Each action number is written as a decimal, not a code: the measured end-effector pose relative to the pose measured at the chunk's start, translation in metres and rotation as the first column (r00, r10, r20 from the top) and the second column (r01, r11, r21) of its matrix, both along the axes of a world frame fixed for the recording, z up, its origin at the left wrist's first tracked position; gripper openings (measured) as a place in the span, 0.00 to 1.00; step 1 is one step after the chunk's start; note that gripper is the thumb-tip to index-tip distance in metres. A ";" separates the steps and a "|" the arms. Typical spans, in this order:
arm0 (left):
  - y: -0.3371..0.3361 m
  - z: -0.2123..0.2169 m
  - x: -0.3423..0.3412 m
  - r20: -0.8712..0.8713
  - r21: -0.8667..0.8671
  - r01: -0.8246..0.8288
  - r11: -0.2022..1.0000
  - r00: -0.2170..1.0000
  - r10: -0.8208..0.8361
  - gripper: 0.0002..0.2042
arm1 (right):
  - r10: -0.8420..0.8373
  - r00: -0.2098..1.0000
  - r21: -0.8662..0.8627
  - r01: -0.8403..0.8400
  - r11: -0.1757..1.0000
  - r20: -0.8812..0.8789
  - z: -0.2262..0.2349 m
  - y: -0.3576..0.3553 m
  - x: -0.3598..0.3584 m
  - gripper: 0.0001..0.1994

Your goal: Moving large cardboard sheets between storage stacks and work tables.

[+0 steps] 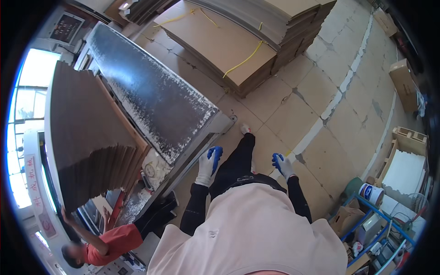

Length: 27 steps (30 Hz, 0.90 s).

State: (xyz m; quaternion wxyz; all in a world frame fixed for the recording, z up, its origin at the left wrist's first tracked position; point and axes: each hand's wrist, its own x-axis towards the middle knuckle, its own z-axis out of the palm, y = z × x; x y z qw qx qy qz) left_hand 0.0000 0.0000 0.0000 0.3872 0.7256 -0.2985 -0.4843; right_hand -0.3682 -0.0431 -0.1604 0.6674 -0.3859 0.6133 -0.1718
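Note:
My left hand (pixel 208 164), in a white glove with blue palm and fingers, hangs beside my left thigh, close to the edge of a metal-framed table (pixel 158 96). Its fingers are loosely bent and apart, with nothing seen in them. Out to my right, my right hand (pixel 283 165), gloved the same way, hangs over the tiled floor, fingers slightly curled and empty. Neither hand touches anything. One of my shoes (pixel 246 129) shows ahead on the floor.
Left, a person in a red shirt (pixel 121 245) reaches to a tall stack of brown cardboard sheets (pixel 91 123). Ahead lies a low stack of cardboard (pixel 220 43) with yellow straps. Right stand a blue metal rack (pixel 380 215), a white bucket (pixel 370 194) and a cardboard box (pixel 403 85).

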 end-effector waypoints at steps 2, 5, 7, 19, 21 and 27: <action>-0.007 0.010 -0.002 -0.019 -0.031 -0.072 0.997 0.997 0.072 0.18 | 0.001 1.000 0.081 0.000 0.997 -0.008 -0.001 0.017 0.000 0.20; -0.089 -0.029 0.003 -0.092 -0.050 -0.125 0.991 0.989 0.120 0.19 | 0.083 0.985 0.091 -0.070 0.993 -0.150 0.019 -0.060 -0.005 0.21; -0.136 -0.025 0.014 -0.088 -0.049 -0.116 0.992 0.990 0.111 0.19 | 0.059 0.990 0.086 -0.048 0.995 -0.125 0.021 -0.109 0.005 0.20; -0.298 -0.024 0.069 -0.251 -0.094 -0.333 0.938 0.920 0.302 0.18 | 0.194 0.977 -0.265 -0.210 0.941 -0.085 0.103 -0.478 0.114 0.16; -0.298 -0.019 0.059 -0.340 -0.106 -0.462 0.881 0.849 0.404 0.19 | 0.292 0.956 -0.126 -0.288 0.949 0.016 0.093 -0.520 0.137 0.15; -0.275 0.006 -0.006 -0.184 0.061 -0.582 0.811 0.792 0.582 0.18 | 0.574 0.796 -0.025 -0.588 0.808 -0.192 0.071 -0.665 0.258 0.22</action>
